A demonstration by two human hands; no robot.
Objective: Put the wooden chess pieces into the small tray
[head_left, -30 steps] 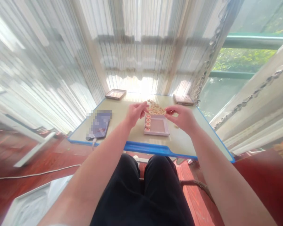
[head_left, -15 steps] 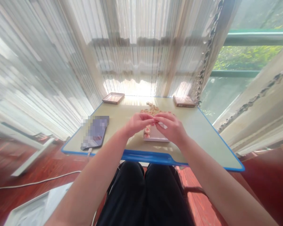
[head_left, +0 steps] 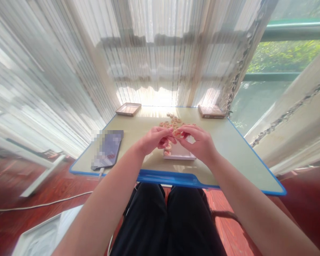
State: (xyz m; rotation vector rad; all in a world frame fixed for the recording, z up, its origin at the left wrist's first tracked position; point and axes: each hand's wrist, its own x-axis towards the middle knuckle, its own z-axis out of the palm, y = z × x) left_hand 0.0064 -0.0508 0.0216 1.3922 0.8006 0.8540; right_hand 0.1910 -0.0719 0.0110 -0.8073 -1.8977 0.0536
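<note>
**Dark trousers, bare forearms on my feed**

And here's my view from afar: the left hand [head_left: 156,140] and right hand [head_left: 198,142] are ungloved, each with four fingers and a thumb, though some fingers are partly hidden. Both the left forearm [head_left: 109,188] and right forearm [head_left: 245,192] are bare right down to the picture's edge. Below, I've got near-black trousers [head_left: 146,227], plain-looking cloth, covering both thighs and rounded over the knees, with soft, faint folds.

Two hands holding a round game piece [head_left: 177,133], open box [head_left: 180,156] below, loose pieces [head_left: 175,121] beyond, phone [head_left: 110,149] left
</note>
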